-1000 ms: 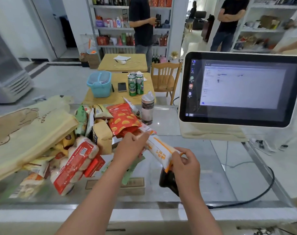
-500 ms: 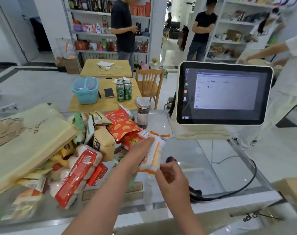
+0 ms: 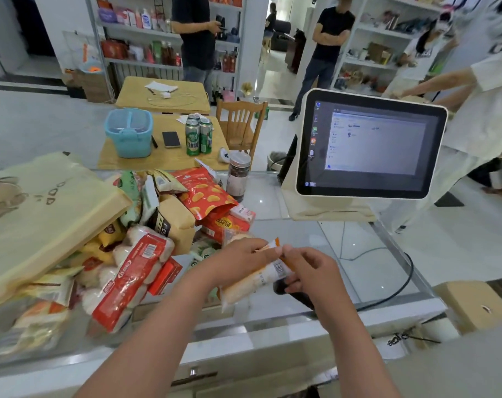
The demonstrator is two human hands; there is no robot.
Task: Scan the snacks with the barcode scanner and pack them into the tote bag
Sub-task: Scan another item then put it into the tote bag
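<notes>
My left hand [image 3: 238, 261] grips a white and orange snack packet [image 3: 254, 282] just above the glass counter [image 3: 358, 271]; its barcode end points to the right. My right hand [image 3: 311, 272] is curled round the black barcode scanner [image 3: 291, 294], right beside that barcode, while its thumb and forefinger touch the packet's orange end. The beige tote bag [image 3: 43, 219] lies on its side at the left, mouth toward a heap of snacks. A red chip bag [image 3: 206, 196] and a red and white packet [image 3: 129, 278] lie in that heap.
A touch-screen till [image 3: 370, 145] stands at the back right of the counter, and a dark-filled jar [image 3: 238, 176] stands behind the heap. The scanner's black cable [image 3: 399, 282] loops to the right. A cardboard box [image 3: 473, 305] sits past the counter's right end. People stand by the shelves behind.
The packet went from upright to lying low with its barcode end toward the right hand. My right hand has taken up the scanner and brought it against the packet.
</notes>
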